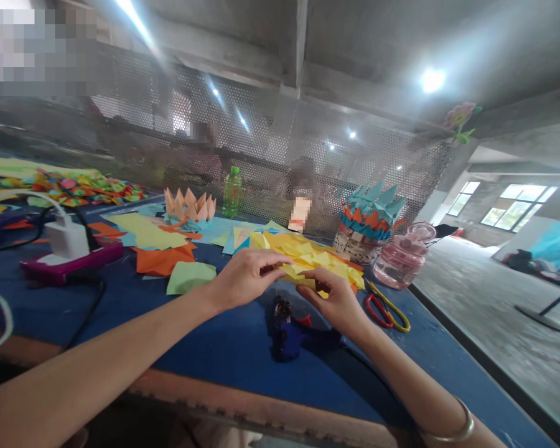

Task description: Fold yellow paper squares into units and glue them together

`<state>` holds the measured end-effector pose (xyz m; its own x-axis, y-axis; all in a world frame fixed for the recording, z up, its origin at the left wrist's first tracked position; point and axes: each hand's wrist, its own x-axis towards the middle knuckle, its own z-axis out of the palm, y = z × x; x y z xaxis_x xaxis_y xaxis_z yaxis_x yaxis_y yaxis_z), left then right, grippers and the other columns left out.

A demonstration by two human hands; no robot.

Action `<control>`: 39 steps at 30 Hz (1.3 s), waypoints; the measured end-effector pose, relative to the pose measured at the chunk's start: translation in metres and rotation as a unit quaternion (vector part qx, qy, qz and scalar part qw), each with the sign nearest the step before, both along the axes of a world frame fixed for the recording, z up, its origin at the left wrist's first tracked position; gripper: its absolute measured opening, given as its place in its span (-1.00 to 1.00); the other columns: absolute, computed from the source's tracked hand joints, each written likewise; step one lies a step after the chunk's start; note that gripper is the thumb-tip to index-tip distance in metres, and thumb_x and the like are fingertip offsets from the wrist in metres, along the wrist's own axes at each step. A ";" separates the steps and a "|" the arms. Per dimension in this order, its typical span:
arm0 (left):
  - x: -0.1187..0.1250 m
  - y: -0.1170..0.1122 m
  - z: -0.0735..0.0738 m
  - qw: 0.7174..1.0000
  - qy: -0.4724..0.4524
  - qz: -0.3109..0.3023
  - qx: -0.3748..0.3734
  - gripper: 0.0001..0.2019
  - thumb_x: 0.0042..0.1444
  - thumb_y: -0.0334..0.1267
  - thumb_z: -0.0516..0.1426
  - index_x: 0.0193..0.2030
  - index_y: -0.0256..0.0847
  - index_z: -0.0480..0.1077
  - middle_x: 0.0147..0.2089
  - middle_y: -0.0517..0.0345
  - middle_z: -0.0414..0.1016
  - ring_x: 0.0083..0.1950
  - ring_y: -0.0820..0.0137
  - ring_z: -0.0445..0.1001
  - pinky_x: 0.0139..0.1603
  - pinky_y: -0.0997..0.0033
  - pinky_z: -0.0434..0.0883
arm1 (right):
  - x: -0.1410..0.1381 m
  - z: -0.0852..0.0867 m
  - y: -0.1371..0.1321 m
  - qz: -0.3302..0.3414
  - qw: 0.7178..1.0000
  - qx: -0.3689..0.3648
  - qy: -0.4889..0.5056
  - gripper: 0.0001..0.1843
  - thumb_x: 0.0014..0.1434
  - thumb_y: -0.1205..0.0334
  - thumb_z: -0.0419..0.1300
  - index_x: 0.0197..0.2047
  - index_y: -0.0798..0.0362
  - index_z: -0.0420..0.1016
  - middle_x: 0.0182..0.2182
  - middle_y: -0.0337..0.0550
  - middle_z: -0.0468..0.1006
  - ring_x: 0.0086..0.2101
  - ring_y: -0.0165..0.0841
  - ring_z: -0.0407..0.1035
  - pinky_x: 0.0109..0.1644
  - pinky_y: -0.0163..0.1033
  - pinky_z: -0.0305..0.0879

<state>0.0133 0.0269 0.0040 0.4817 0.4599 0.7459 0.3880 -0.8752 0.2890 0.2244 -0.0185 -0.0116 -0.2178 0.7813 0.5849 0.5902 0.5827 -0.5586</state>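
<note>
Left grip point(245, 280) and right grip point(331, 302) clamped together on a folded yellow paper point(298, 278), held at the near edge of the yellow pile point(308, 252) above the bench point(214, 367); scissors point(386, 311) lie just beside the right grip, within easy reach.

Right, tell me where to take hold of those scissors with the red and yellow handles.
Grip the scissors by their red and yellow handle loops, coming from above on the side away from the right hand. The loops lie flat on the blue table, so the fingers can likely drop straight in; that hand and the yellow paper crowd the other side.
</note>
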 end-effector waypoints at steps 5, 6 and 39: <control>0.000 -0.002 0.001 1.000 -0.015 -0.013 0.016 -0.77 0.14 -0.43 0.20 -0.07 -0.25 0.57 -0.12 0.07 0.65 -0.23 0.37 0.61 -0.14 0.45 0.51 | 0.001 0.001 0.000 0.004 1.000 0.009 0.004 -0.75 0.20 0.09 0.21 -0.42 0.06 0.48 -0.52 -0.24 0.42 -0.49 -0.41 0.27 -0.46 -0.33 0.22; 0.000 -0.002 0.001 1.000 -0.015 -0.013 0.017 -0.77 0.14 -0.43 0.20 -0.06 -0.25 0.56 -0.13 0.07 0.66 -0.25 0.37 0.60 -0.16 0.45 0.51 | 0.001 0.002 0.000 0.003 1.000 0.013 0.002 -0.74 0.21 0.09 0.21 -0.45 0.06 0.47 -0.52 -0.24 0.41 -0.49 -0.41 0.26 -0.46 -0.33 0.21; 0.009 -0.014 0.004 0.995 0.003 -0.037 -0.095 -0.91 0.04 -0.53 0.22 -0.39 -0.29 0.49 -0.49 0.22 0.50 -0.49 0.51 0.42 -0.45 0.57 0.29 | -0.009 0.001 -0.010 -0.008 0.985 0.139 -0.097 -0.94 0.20 0.36 0.20 -0.27 0.05 0.51 -0.38 -0.15 0.45 -0.37 -0.36 0.36 -0.31 -0.31 0.28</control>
<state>0.0223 0.0134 0.0078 0.5226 0.5554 0.6468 0.3270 -0.8312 0.4495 0.2150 -0.0289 -0.0108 -0.3354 0.6007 0.7257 0.6810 0.6869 -0.2538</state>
